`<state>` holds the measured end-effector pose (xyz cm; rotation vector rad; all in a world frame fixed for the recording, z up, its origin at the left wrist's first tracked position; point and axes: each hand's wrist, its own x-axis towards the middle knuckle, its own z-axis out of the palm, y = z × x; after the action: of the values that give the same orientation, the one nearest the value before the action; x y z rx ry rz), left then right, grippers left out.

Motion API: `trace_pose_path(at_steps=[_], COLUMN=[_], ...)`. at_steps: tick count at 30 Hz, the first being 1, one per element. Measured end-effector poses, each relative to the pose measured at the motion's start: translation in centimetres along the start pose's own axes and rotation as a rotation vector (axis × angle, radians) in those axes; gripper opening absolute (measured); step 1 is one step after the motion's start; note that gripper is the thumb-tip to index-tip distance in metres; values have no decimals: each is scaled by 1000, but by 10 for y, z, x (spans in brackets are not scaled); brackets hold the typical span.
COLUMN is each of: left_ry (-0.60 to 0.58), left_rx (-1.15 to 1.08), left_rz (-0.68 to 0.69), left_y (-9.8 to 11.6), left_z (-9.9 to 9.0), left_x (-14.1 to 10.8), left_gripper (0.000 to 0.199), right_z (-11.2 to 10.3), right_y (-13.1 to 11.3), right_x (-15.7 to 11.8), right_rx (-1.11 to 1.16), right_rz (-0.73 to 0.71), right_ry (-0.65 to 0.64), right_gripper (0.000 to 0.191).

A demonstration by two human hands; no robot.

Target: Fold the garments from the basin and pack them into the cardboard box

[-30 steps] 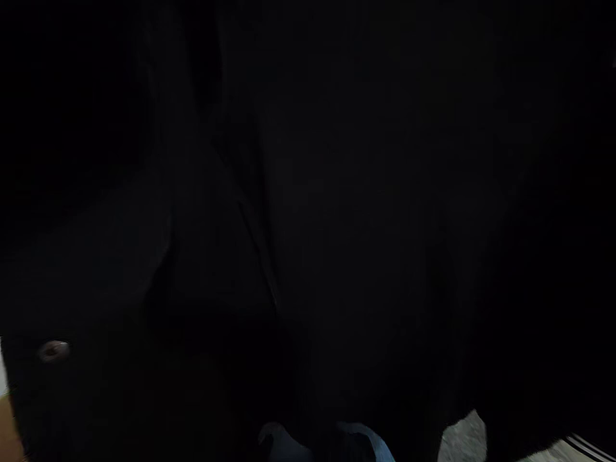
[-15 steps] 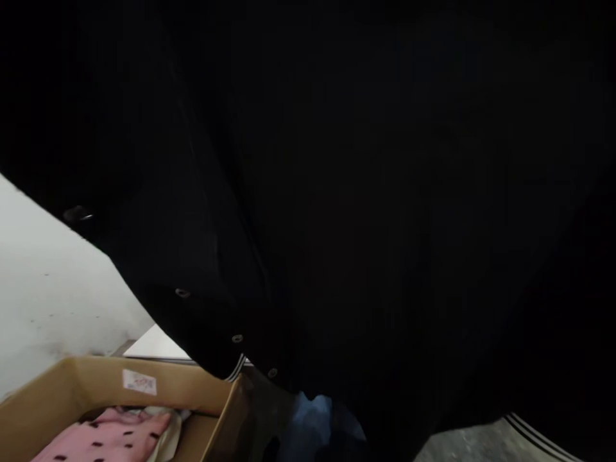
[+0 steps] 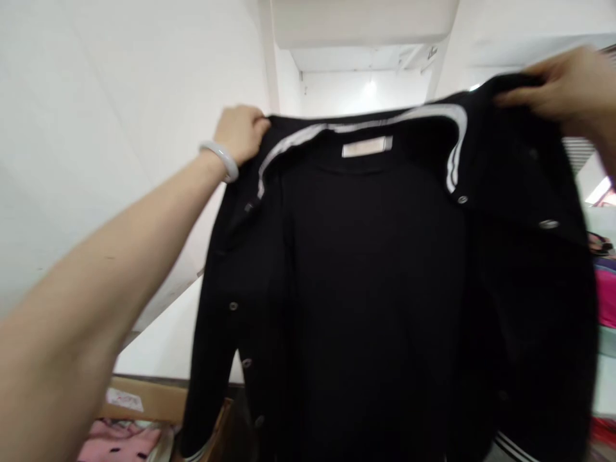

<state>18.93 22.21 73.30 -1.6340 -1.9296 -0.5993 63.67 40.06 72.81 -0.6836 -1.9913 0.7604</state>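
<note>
A black snap-front jacket (image 3: 375,276) with white striped trim hangs spread open before me, its inside and neck label facing my way. My left hand (image 3: 242,133), with a pale bangle (image 3: 220,159) on the wrist, is closed on the shoulder at the left. At the upper right my right hand (image 3: 572,86), slightly blurred, pinches the other shoulder. Both sleeves hang down at the sides, and metal snaps run along the front edges.
A cardboard box (image 3: 149,399) holding pink spotted clothing (image 3: 118,443) stands at the lower left. Behind it are a white surface (image 3: 163,333) and a white wall (image 3: 120,96). Colourful cloth (image 3: 607,292) lies at the right edge.
The jacket filled most of the view before and now hangs farther off, upright and spread. Both hands have come into view at its shoulders, and the view has tipped upward.
</note>
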Motion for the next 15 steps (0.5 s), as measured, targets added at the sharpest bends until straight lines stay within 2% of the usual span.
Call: trace_pose_path(at_steps=[1,3,4,6,8,10,12,15], left_ry=[-22,-52,-72,-115,-149,-169,-183,-206], left_rx=[-10,-40,-65,-110,-137,-138,-130,-121], left_rz=[-31,-49,-55,-73,-82,-88,-95,-107], left_y=[3,3,1,-6,-13,-17,-18,-14], left_z=[-21,-53,-65,-81,-90,-93,-91,-77], left_x=[-9,-21,-24,-25,-19,-9,2,18], left_gripper=[34,31,30,29,29,29,29,30], right_z=[0,6,10,18,20,17,11,4], right_y=[-37,-98,-121,-153,-171,-179,-178,-162], right_x=[-8,-24,-30,-34,-30,-18,-4,14], right_rx=[-138,-405,-498,-587,-638,-664,-688,-732], right_rz=[16,69,93,139,198,233,240,257], right_ry=[86,240,281,280,261,227,188,143], right_gripper=[36,42,47,53,55,56,57,53])
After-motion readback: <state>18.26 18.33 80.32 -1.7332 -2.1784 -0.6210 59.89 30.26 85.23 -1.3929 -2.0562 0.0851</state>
